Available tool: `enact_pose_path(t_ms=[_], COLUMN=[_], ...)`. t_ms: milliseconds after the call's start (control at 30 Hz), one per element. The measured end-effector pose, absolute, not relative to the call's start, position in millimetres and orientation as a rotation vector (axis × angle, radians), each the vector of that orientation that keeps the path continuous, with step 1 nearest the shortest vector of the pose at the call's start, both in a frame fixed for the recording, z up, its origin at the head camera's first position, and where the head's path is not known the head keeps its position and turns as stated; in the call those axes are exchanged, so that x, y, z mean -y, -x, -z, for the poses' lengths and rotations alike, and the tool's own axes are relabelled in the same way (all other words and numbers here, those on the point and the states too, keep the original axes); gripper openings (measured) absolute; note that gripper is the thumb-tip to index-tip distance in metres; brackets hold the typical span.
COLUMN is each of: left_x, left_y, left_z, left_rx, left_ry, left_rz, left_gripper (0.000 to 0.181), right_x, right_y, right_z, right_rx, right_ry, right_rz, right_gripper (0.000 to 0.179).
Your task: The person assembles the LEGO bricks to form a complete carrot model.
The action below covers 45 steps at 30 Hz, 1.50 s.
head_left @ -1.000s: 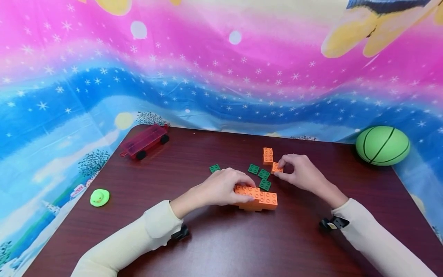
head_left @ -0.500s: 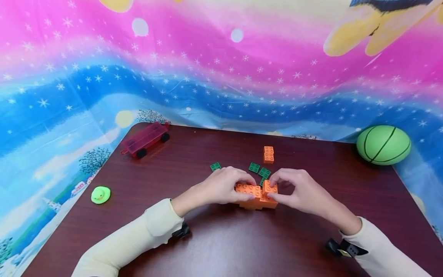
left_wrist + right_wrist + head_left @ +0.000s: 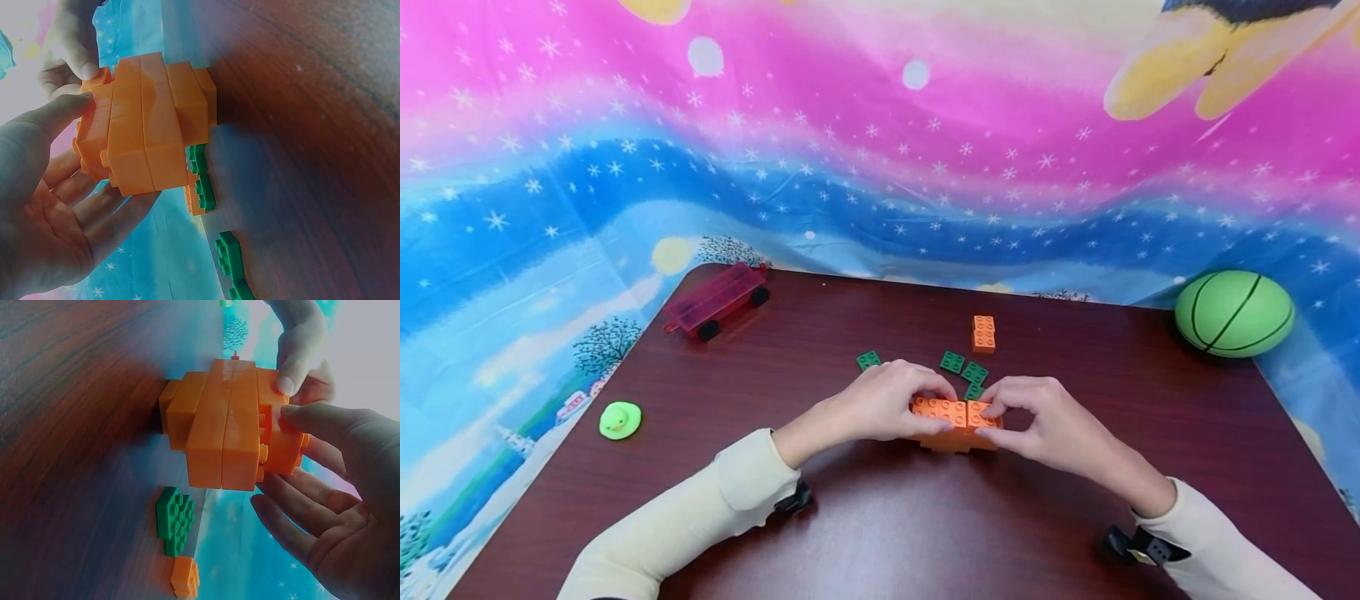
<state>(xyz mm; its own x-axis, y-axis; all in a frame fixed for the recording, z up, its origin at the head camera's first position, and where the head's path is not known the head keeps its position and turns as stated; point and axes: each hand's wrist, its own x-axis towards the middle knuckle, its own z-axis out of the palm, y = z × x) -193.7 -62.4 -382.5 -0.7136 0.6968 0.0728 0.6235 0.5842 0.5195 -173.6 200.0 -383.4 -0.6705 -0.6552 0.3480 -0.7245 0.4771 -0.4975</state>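
A built-up stack of orange toy bricks (image 3: 134,137), narrower at its bottom, stands on the table in front of me. My left hand (image 3: 876,404) grips the upper left part of it between thumb and fingers. At the right end of the top layer, my right hand (image 3: 1052,425) pinches a small orange brick (image 3: 282,450) beside the longer top part. Studs and a narrow gap show under that brick in the right wrist view. Just behind the stack lie several flat green bricks (image 3: 952,362), one partly hidden. Another green brick (image 3: 868,359) lies behind my left hand.
Loose orange bricks (image 3: 983,333) lie farther back on the brown table (image 3: 880,533). A red wheeled toy wagon (image 3: 718,300) stands back left, a green toy duck (image 3: 621,420) at the left edge, and a green ball (image 3: 1234,314) at the back right corner.
My right hand has taken the small orange brick from beside the loose ones, brought it to the stack's right end and lowered it there. My left hand keeps its grip.
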Motion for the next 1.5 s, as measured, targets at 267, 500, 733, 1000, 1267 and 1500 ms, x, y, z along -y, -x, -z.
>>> enact_pose_path(t_ms=[267, 500, 733, 1000, 1267, 1500], left_x=[62.2, 62.2, 62.0, 62.2, 61.1, 60.6], left_y=[194.3, 195.0, 195.3, 195.1, 194.7, 196.6], left_z=[381.7, 381.0, 380.5, 381.5, 381.0, 381.2], left_rx=[-2.663, -2.66, -2.66, -2.668, -2.666, -2.658], left_ry=[-1.112, -1.116, -1.105, -1.102, -1.106, -1.127], left_rz=[-0.787, -0.778, -0.774, -0.757, -0.75, -0.755], left_gripper=[0.031, 0.032, 0.034, 0.035, 0.034, 0.034], right_x=[-199.2, -200.1, -199.2, -198.8, -199.3, -198.4], right_y=[175.0, 177.7, 177.9, 177.9, 177.9, 177.2], right_z=[385.2, 384.0, 381.0, 377.6, 376.6, 375.2], right_rx=[2.599, 2.576, 2.592, 2.635, 2.703, 2.763], right_ry=[-1.244, -1.29, -1.323, -1.355, -1.338, -1.296], right_rz=[-0.935, -0.887, -0.835, -0.834, -0.883, -0.925], right_gripper=[0.021, 0.018, 0.015, 0.013, 0.008, 0.009])
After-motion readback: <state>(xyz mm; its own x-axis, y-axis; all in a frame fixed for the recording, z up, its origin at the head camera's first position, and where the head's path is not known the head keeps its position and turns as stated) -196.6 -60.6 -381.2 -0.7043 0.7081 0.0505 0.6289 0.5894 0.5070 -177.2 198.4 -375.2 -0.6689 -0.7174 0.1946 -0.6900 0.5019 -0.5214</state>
